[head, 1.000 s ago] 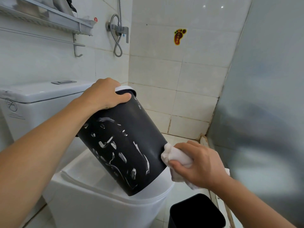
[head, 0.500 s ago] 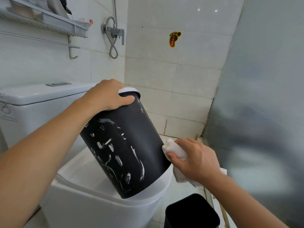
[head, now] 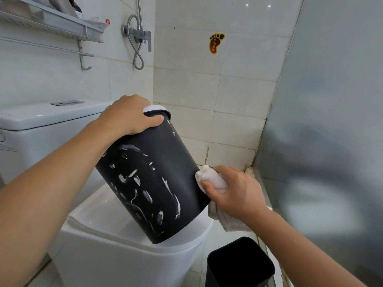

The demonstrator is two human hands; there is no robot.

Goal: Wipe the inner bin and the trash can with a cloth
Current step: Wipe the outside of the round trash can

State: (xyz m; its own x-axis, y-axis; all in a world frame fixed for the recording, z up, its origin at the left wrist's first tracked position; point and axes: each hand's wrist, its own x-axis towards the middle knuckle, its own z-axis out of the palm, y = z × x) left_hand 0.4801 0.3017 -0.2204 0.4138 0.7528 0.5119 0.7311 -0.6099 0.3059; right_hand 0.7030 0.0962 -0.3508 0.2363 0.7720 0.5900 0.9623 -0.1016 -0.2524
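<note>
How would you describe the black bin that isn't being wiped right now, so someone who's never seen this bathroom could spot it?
Start at the white toilet and look to the floor by its front right corner. There stands the second black bin, upright, below the right hand with the cloth. Unlike the tilted trash can that the left hand holds on the toilet, it has no white smears and nobody touches it.
</note>
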